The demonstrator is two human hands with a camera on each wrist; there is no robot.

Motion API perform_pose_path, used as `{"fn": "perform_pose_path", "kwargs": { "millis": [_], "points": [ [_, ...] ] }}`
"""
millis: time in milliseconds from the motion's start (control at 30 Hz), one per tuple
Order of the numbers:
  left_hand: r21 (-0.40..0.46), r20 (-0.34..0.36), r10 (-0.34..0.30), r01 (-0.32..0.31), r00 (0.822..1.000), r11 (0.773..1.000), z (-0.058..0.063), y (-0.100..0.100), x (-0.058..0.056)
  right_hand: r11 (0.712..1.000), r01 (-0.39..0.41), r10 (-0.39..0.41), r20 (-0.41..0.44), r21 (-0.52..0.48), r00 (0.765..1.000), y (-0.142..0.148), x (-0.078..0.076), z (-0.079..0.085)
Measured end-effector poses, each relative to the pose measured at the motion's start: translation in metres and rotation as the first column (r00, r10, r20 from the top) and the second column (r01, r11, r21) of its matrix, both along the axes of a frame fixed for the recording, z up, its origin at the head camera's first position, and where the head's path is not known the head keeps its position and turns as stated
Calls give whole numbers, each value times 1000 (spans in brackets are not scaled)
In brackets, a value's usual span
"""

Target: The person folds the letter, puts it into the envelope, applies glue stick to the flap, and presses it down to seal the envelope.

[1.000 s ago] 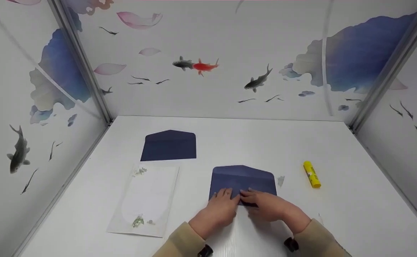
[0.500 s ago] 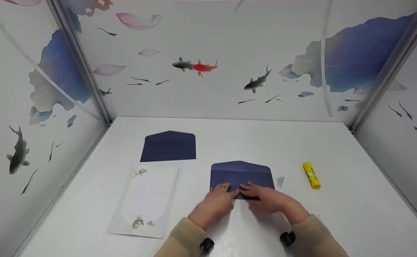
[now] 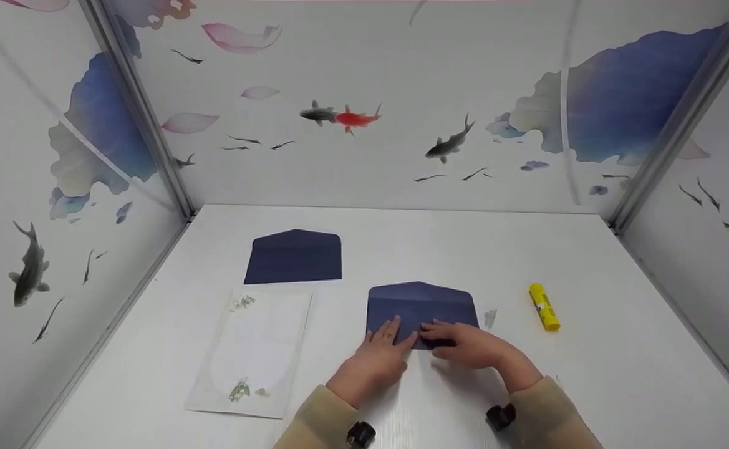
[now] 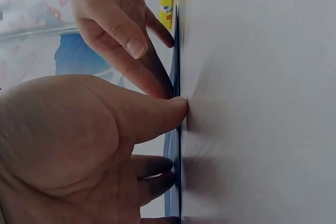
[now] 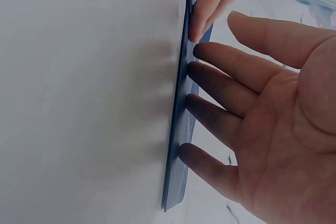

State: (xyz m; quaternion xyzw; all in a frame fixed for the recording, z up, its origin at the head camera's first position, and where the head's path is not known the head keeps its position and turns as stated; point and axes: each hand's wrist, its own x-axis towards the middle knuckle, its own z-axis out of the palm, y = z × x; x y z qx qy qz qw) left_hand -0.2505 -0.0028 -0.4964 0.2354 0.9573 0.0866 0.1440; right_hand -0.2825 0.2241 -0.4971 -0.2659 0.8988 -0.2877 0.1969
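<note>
A dark blue envelope [image 3: 423, 305] lies on the white table with its pointed flap spread away from the person. The left hand [image 3: 373, 362] rests on its near left part, fingers extended; in the left wrist view the thumb [image 4: 163, 109] touches the near edge. On the near right part lie the fingertips of the right hand [image 3: 470, 346]. In the right wrist view its fingers [image 5: 220, 85] are straight and spread against the envelope [image 5: 178, 129], the thumb raised off it. The hands are close together, near the envelope's middle.
A second dark blue envelope [image 3: 294, 257] lies at the back left. Nearer is a white sheet with a floral print [image 3: 249, 349] in a clear-looking sleeve. On the right lie a yellow glue stick [image 3: 544, 307] and a small grey mark [image 3: 491, 318]. Printed panels wall the table.
The envelope and both hands have shifted slightly away from the person. The left fingers have straightened and reach further over the envelope. The other things have stayed put.
</note>
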Motion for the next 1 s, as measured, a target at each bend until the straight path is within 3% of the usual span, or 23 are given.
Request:
{"fn": "perform_pose_path", "kwargs": {
  "millis": [200,267,367,433,500,567,633,900,1000],
  "points": [
    [27,-19,7,-6,1000,1000,0,-2,-1,998,19,-20,-8,-65,1000,4,-4,-1],
    [25,-31,5,-4,1000,1000,-1,-2,-2,992,65,-69,-38,-105,997,7,-6,0],
    [23,-37,4,-3,999,1000,-3,-1,-1,962,201,-219,-79,-185,973,14,-11,2],
    [21,-34,4,-3,999,1000,-4,0,0,913,323,-350,-72,-251,934,22,-14,5],
    [30,-24,10,-10,1000,1000,-4,0,0,841,442,-475,-33,-311,879,34,-18,10],
    [36,-17,15,-15,1000,999,-4,-1,0,768,532,-568,2,-356,823,48,-22,15],
    [45,-11,17,-16,1000,999,-3,-1,1,713,593,-631,28,-374,776,63,-26,21],
    [47,-9,13,-12,1000,999,-2,-1,1,608,760,-774,45,-229,632,116,-38,32],
    [52,-7,14,-14,1000,999,-2,-1,1,580,796,-802,47,-172,595,129,-41,31]
  ]
}}
